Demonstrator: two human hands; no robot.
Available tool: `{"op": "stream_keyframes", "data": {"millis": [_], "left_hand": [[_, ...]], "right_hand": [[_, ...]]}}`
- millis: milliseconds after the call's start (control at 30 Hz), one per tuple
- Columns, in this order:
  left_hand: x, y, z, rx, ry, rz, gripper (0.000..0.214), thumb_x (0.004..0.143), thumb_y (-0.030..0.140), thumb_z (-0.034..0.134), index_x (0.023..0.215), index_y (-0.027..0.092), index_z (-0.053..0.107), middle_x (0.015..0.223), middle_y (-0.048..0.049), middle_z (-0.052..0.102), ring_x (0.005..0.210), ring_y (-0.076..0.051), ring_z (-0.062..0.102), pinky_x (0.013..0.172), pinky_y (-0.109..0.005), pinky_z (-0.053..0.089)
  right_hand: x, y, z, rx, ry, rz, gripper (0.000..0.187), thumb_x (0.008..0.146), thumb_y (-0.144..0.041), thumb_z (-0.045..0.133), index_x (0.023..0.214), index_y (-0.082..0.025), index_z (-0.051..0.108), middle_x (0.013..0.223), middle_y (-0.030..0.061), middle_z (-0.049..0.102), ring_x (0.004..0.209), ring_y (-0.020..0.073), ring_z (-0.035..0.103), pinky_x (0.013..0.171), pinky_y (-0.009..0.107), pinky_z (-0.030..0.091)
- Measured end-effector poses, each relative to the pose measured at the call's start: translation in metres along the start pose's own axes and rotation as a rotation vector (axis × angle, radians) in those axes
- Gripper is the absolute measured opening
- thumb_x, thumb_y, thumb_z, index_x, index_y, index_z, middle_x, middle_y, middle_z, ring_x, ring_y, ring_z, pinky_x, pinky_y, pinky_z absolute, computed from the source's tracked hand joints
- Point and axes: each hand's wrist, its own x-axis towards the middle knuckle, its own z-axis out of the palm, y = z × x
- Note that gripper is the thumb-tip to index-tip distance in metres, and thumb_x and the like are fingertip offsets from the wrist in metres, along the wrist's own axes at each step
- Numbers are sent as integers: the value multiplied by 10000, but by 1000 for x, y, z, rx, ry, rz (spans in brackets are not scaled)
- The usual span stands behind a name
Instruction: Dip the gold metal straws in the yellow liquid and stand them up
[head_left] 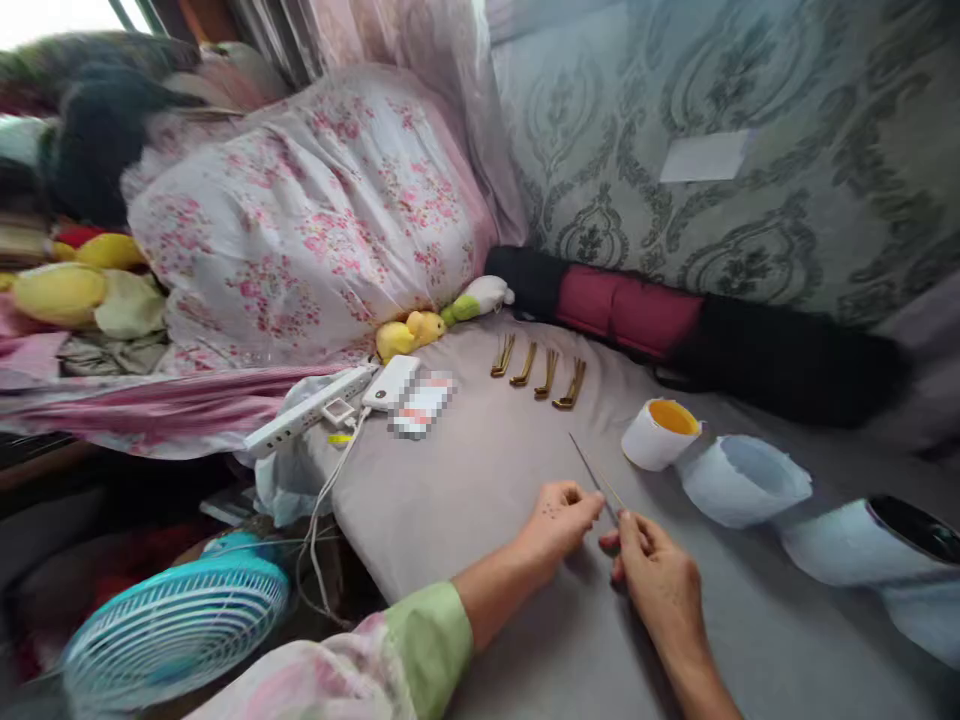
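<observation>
Two thin sticks (582, 455), rising from the hands right of centre in the lower half of the frame, point toward the upper left, their long axes slanting up from the lower right. They look slender and straight, one dark grey and longer, the other pale gold, slightly apart at the tips. The right hand (660, 575) pinches their lower ends, which its fingers hide; the left hand (559, 520) pinches the dark one farther up. Beneath lies a grey sheet (480, 470); four bent golden bundles (571, 387) lie above centre.
</observation>
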Motion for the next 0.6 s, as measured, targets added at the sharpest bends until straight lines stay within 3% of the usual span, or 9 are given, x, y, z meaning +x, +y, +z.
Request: {"op": "stream_keyframes", "data": {"millis": [133,333,600], "left_hand": [[1,0,4,5,0,-21,298,704,422,511,593,150,462,512,20,447,419,-53,346,407,-186,247],[1,-3,7,-42,-42,-8,277,705,399,516,636,131,506,549,1,492,425,-60,385,407,-190,287],[4,-8,14,-93,-42,-23,204,695,318,541,700,113,545,548,10,501,440,-66,437,422,-189,333]], "right_hand": [[0,3,-2,11,-37,-22,422,785,-493,366,752,-152,612,515,34,614,401,132,532,445,229,405],[3,10,1,138,-55,-12,459,790,-485,347,915,-118,593,516,22,609,362,129,497,406,240,385],[4,9,1,97,-72,-53,403,815,-444,321,897,-144,577,429,-21,534,419,137,522,470,234,404]]}}
